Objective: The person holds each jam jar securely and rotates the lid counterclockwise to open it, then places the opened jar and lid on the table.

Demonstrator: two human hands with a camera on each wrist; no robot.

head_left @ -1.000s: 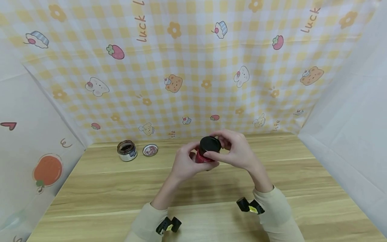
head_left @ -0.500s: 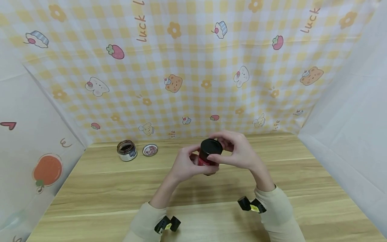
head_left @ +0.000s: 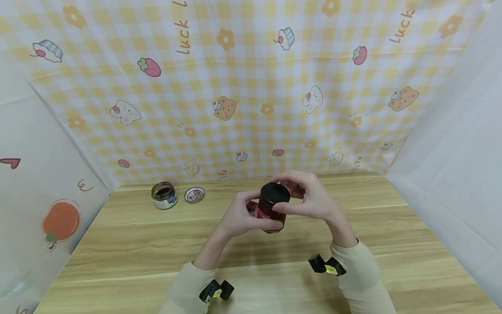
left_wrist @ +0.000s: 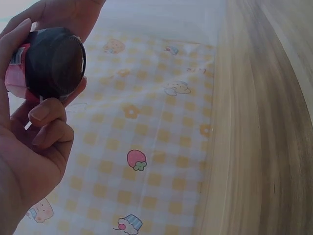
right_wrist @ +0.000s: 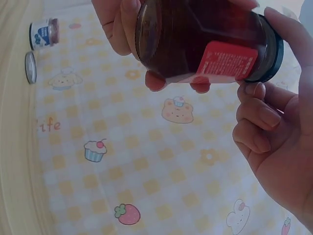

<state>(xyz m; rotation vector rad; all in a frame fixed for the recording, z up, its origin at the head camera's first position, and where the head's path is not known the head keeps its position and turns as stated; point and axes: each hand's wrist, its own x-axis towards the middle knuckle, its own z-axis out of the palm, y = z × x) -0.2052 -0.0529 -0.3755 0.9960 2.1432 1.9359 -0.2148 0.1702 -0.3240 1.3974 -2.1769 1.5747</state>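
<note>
A glass jar [right_wrist: 181, 34] with dark contents and a red label [right_wrist: 229, 61] is held up over the table between both hands. Its black lid [head_left: 275, 193] is on top, tipped a little toward the head camera. My left hand [head_left: 240, 216] grips the jar's body from the left, thumb across the front. From the right, my right hand [head_left: 311, 198] holds the lid with thumb and fingers around its edge. The left wrist view shows the lid [left_wrist: 56, 63] end-on, beside the left hand's curled fingers.
An open jar [head_left: 164, 196] with a white and blue label stands at the back left of the wooden table [head_left: 157, 244]. Next to it lies a round lid [head_left: 194, 195]. A checked cloth [head_left: 251, 109] hangs along the back edge, with white cloth at both sides.
Both hands have brought the jar slightly down and nearer, and it is more upright, showing more of its body. The lid is still on. The open jar and loose lid have stayed put.
</note>
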